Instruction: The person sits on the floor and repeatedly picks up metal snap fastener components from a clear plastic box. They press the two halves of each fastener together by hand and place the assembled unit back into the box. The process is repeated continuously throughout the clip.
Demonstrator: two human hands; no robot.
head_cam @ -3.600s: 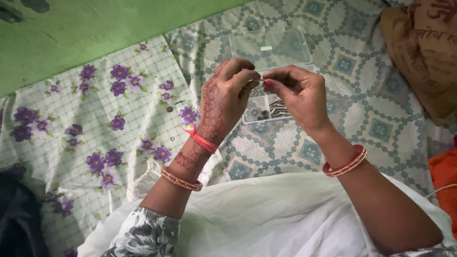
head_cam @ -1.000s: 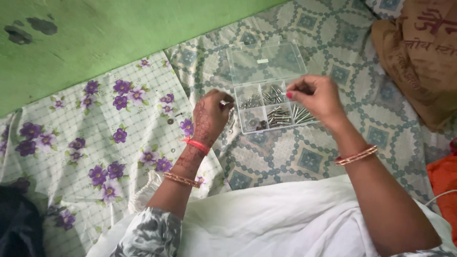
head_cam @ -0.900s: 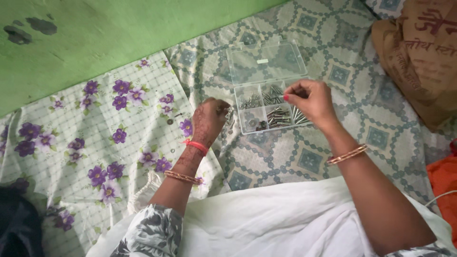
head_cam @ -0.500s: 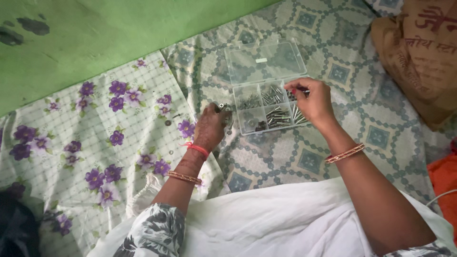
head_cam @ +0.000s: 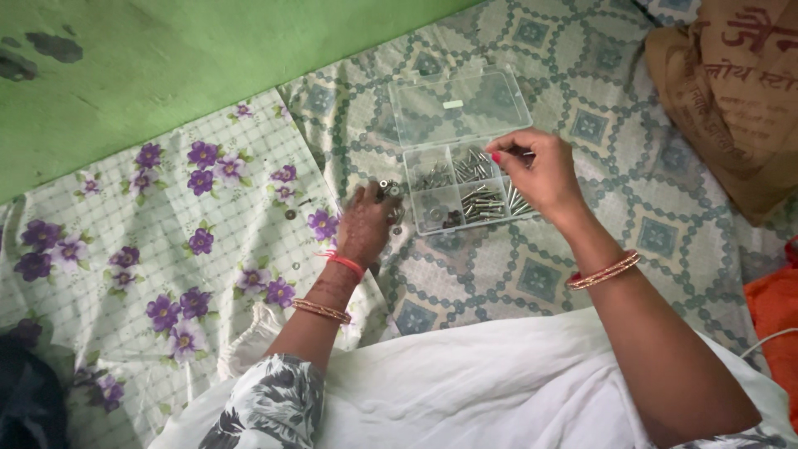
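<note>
A clear plastic compartment box (head_cam: 426,226) lies on a patterned bedsheet with its lid (head_cam: 461,106) folded open behind it. Its compartments hold metal screws (head_cam: 482,204) and a few dark washers. My right hand (head_cam: 540,175) hovers over the far right compartment, thumb and forefinger pinched on a thin screw. My left hand (head_cam: 363,226) rests on the sheet just left of the box. Its fingertips grip a small metal part (head_cam: 386,186). Both wrists wear bangles.
A floral sheet (head_cam: 166,224) with a loose washer (head_cam: 289,214) lies to the left, below a green surface (head_cam: 166,58). A brown printed bag (head_cam: 731,91) sits at the top right, orange cloth (head_cam: 777,316) at the right edge. White fabric (head_cam: 465,382) covers my lap.
My hands, once together above the box, have parted. The left hand sank to the sheet beside the box with the small part. The right hand reached into the far right compartment.
</note>
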